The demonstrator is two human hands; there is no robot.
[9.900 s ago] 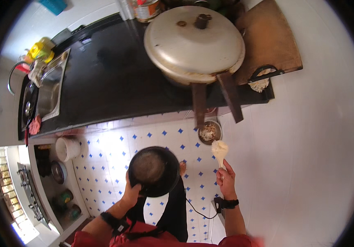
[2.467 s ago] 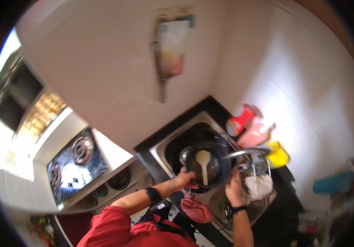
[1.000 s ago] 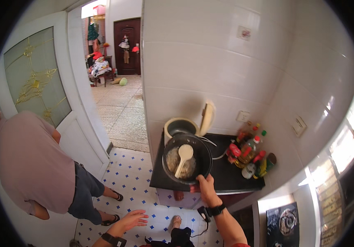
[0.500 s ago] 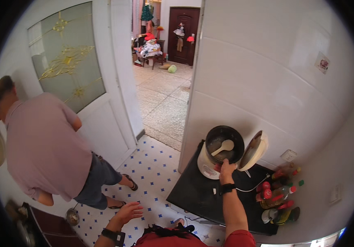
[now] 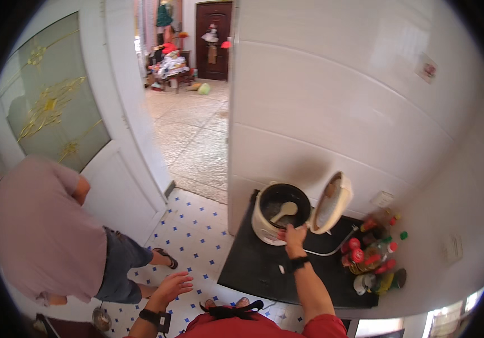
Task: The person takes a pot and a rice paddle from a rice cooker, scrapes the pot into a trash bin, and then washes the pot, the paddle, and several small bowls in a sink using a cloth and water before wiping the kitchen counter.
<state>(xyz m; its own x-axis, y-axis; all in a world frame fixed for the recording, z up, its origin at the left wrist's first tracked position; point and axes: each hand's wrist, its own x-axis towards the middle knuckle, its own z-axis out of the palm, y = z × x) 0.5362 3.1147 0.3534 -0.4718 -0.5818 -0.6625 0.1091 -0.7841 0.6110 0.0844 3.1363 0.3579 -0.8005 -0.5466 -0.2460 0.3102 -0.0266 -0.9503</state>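
Right hand grips the black inner pot at its rim, rice paddle just beyond; left hand wide open!

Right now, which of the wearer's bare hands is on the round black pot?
The right bare hand, gripping the round black pot by its rim; the left bare hand touches nothing.
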